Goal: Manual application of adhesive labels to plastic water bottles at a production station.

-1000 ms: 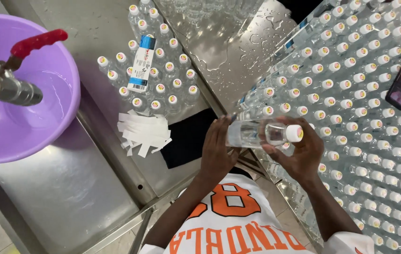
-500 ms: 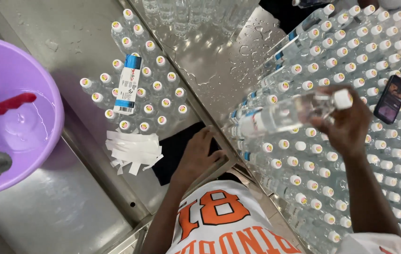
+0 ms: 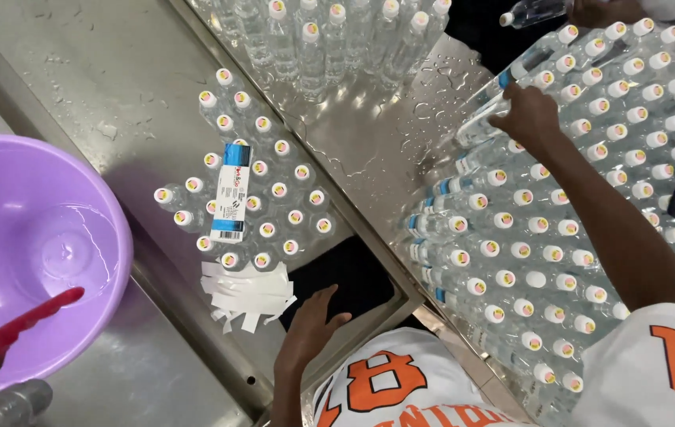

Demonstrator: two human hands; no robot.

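Left hand [image 3: 310, 328] lay flat and released on the steel tabletop [image 3: 116, 71], fingers spread just beside a loose pile of white paper strips [image 3: 248, 294]. Right hand [image 3: 529, 115] was clenched around a clear plastic bottle [image 3: 486, 119] with a blue label band. The bottle lay tilted at the near edge of the packed white-capped bottles [image 3: 591, 198], long axis slanting from lower left to upper right; cap hidden.

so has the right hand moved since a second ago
Yes. The right hand went from beside the left hand, near the black cloth, out and away to the far edge of the packed water bottles, carrying a bottle.
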